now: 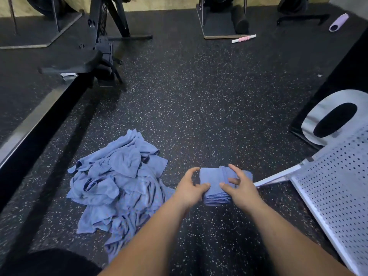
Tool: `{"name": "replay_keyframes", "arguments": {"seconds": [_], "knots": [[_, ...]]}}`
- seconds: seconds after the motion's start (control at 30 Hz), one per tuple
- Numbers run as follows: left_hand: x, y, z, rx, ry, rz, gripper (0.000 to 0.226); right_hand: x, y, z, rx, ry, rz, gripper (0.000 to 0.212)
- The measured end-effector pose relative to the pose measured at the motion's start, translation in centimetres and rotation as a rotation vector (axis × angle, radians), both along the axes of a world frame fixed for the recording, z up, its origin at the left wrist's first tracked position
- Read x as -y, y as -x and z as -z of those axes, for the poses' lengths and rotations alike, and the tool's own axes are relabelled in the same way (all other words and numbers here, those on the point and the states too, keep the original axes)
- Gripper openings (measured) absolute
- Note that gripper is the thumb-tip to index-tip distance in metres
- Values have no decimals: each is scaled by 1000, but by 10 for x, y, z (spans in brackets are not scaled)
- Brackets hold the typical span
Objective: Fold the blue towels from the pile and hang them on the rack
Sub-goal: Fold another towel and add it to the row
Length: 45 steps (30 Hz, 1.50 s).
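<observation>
A folded blue towel lies as a thick small square on the speckled black floor in front of me. My left hand grips its left edge, thumb on top and fingers curled round the far side. My right hand holds its right side, with the thumb pressing the top and the fingers spread over the far corner. To the left, a loose pile of crumpled blue towels spreads across the floor. A white perforated metal rack stands at the right, just beyond the folded towel.
A rowing machine rail and seat run along the left. Black equipment stands line the far wall. A pink roller stick and a lilac foam roller lie on the floor at the back. A black box stands at the right.
</observation>
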<state>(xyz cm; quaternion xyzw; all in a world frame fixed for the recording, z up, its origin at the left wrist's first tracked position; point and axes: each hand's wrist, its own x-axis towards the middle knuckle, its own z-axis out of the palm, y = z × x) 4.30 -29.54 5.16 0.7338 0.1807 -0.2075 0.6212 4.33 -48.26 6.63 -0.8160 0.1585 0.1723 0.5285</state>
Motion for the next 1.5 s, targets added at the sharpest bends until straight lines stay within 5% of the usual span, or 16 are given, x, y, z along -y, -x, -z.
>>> {"name": "replay_keyframes", "arguments": {"seconds": [0.27,0.53,0.87,1.07,1.3,1.5], "knots": [[1,-11,79,6,-110,40,32,-10,-12,79,14,205,-148,33],[3,-65,130,-42,-68,-17,51,-11,-58,123,-69,301,-303,55],[8,-114,191,-116,40,-14,63,-8,-102,170,-59,609,-512,56],[6,-115,213,49,-445,410,67,0,-89,184,-32,890,-771,64],[7,-118,215,196,-766,657,74,-4,-74,190,2,980,-876,81],[7,-89,198,224,-889,612,61,0,-80,175,15,978,-908,76]]}}
